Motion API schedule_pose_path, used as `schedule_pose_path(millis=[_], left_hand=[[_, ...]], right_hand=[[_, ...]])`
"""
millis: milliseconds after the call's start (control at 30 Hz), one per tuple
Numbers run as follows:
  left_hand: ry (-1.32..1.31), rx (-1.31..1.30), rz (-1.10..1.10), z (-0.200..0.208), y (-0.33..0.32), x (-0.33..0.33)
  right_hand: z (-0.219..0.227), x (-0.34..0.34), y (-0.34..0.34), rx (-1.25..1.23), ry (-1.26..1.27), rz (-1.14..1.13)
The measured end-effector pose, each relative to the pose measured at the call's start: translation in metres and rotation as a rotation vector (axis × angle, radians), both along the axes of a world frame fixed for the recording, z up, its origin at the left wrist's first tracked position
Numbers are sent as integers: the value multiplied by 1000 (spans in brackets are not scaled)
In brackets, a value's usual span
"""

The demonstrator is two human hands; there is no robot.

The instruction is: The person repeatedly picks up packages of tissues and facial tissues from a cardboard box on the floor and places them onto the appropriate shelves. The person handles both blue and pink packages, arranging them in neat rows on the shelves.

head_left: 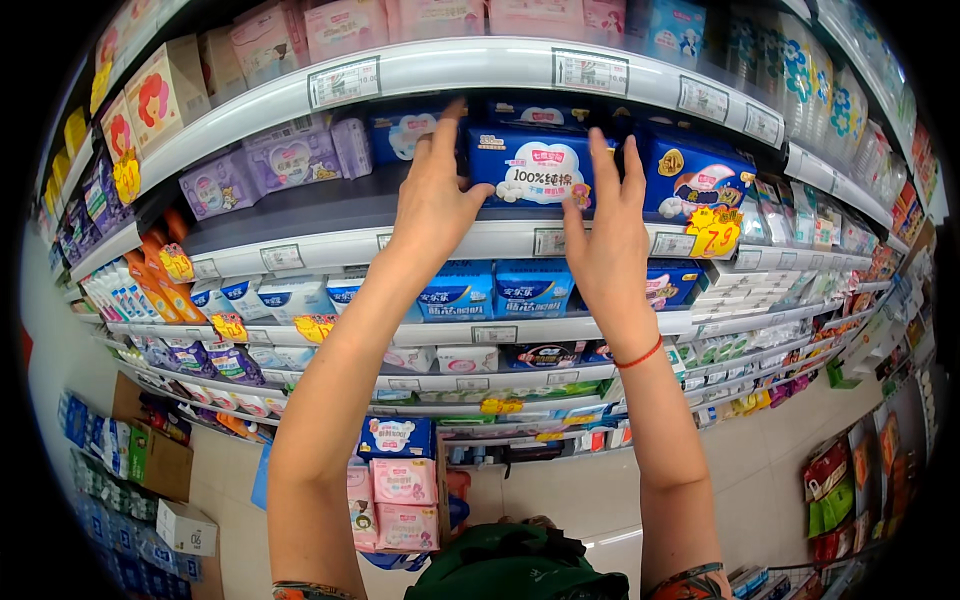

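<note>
A blue soft pack of sanitary pads [528, 165] with a white cloud label stands upright on the shelf between my hands. My left hand [436, 200] is at its left end, fingers stretched upward and apart, thumb tip at the pack's edge. Behind those fingers shows another blue pack [395, 135]. My right hand [612, 235] reaches to the right end, with spread fingers pointing up over its front corner and the thumb against the lower front. How firmly either hand touches the pack cannot be told. Right of it stands a darker blue pack [690, 175].
Purple packs [290, 160] stand on the left of this shelf, with bare shelf surface in front. A white shelf edge [450, 65] runs above my fingers. Below are more stocked shelves and a carton of pink packs [405, 482]. Boxes [185, 525] stand on the floor at left.
</note>
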State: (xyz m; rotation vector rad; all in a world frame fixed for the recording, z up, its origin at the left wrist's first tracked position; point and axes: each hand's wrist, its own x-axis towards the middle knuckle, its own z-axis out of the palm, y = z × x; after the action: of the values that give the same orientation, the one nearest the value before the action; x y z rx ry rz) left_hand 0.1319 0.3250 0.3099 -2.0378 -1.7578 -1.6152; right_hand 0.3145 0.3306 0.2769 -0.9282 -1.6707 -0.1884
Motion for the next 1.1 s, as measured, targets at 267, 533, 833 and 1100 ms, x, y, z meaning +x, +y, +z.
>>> schedule_pose_path(millis=[267,533,833,1100], left_hand=[[296,60,97,-3,26,-1],[318,164,117,-1,53,6],[344,178,103,-6,87,1],[340,74,192,-9,98,-4]], right_hand=[[-2,-4,16,134,-215,-138],[-1,-7,40,24,-318,-230],[5,-8,59,-107,-315,-121],[4,-4,67,-97,-361,-93]])
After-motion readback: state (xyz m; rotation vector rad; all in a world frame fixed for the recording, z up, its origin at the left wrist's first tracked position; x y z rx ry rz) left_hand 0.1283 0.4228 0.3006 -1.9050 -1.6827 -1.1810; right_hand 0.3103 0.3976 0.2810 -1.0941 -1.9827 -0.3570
